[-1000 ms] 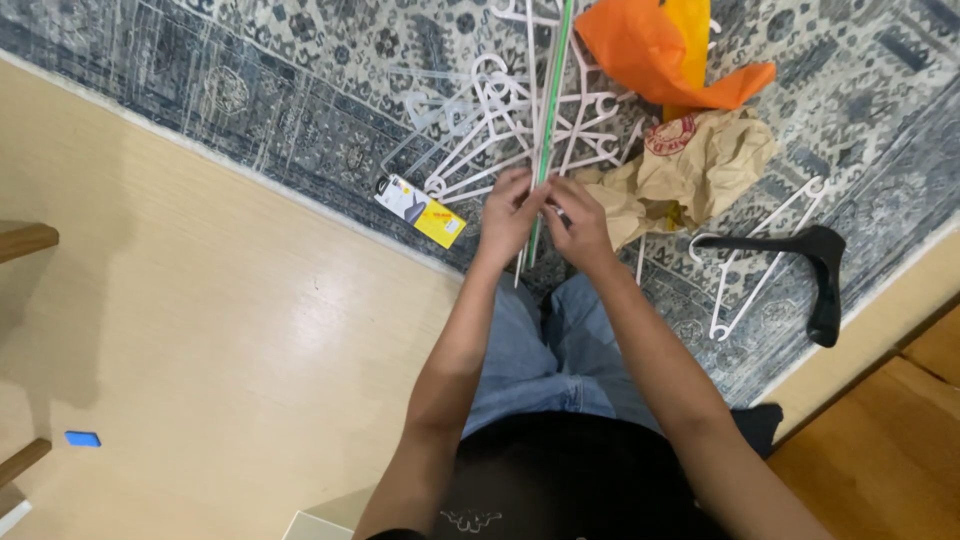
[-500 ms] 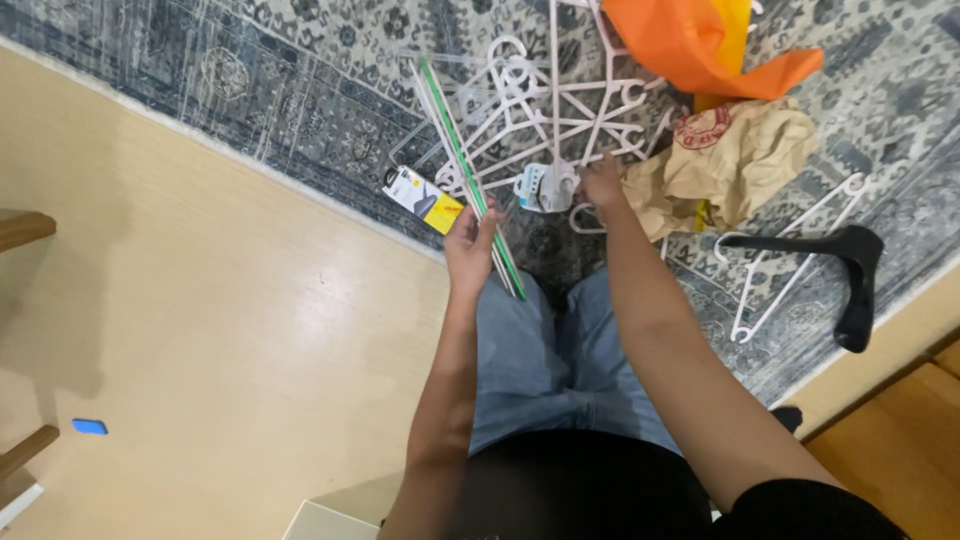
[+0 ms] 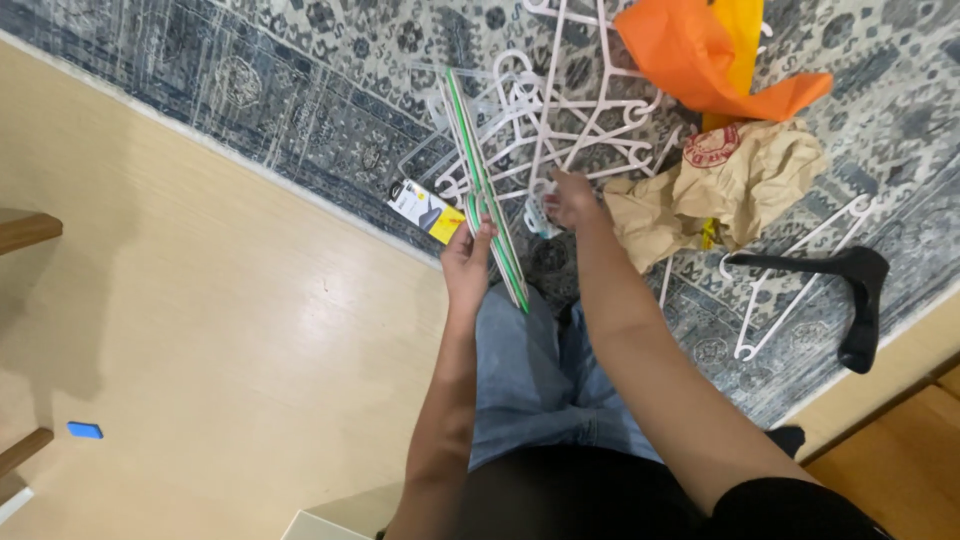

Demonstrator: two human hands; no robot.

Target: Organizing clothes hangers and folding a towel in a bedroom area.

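My left hand [image 3: 468,262] grips a long thin bundle with green and white edges [image 3: 482,185], held slanted over the rug. My right hand [image 3: 570,198] reaches forward into a tangled pile of white plastic hangers [image 3: 560,120], its fingers closed around a small white piece at the pile's near edge. A small yellow and black card package [image 3: 428,211] lies on the rug just left of my left hand. My legs in blue jeans [image 3: 530,370] stretch out below both hands.
An orange and yellow cloth [image 3: 700,60] and a crumpled brown paper bag [image 3: 735,185] lie right of the hangers. A black hanger [image 3: 850,300] and a white hanger [image 3: 790,290] sit near the patterned rug's [image 3: 250,90] right edge. A blue object [image 3: 85,430] lies on the pale floor.
Both hands held the green bundle together a second ago. My right hand has let go and moved right to the hanger pile. The left hand tilted the bundle leftward.
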